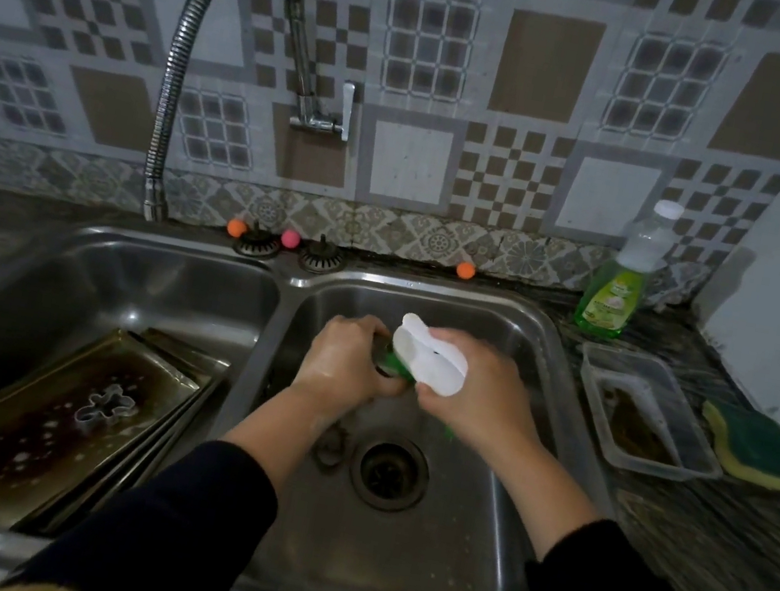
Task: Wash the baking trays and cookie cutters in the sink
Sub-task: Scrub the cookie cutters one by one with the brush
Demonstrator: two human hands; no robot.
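Note:
Over the right basin of the steel sink (461, 558), my left hand (347, 366) is closed around a small metal cookie cutter, mostly hidden in the fist. My right hand (475, 393) grips a white-handled brush (426, 359) with green bristles pressed against that cutter. In the left basin lie stacked baking trays (11, 452), dark with burnt residue and dotted with suds. A person-shaped cookie cutter (105, 406) rests on the top tray. Another cutter (332, 446) lies on the right basin floor beside the drain (389, 472).
A flexible faucet (169, 100) arches over the left basin. On the right counter stand a green dish-soap bottle (615, 293), a clear plastic container (643, 413) and a green-yellow sponge (757, 448). Two sink strainers (289, 251) sit on the back rim.

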